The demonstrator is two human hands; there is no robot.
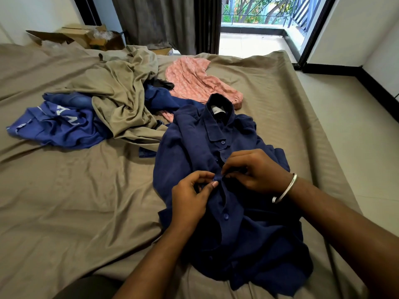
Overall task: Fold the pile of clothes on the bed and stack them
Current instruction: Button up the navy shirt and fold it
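A navy button-up shirt (190,147) lies face up on the bed (64,201), collar pointing away from me. My left hand (190,197) pinches the shirt's placket at a button near mid-chest. My right hand (257,171), with a silver bangle at the wrist, pinches the facing edge of the placket right beside it. Behind lie a pink patterned garment (194,80), a blue printed T-shirt (56,124), a crumpled khaki garment (121,98) and another dark blue piece (159,98).
The bed's right edge (313,126) borders a light tiled floor (356,137). Cardboard boxes (86,36) sit past the head of the bed. A dark curtain (164,20) hangs beside an open balcony door (259,22).
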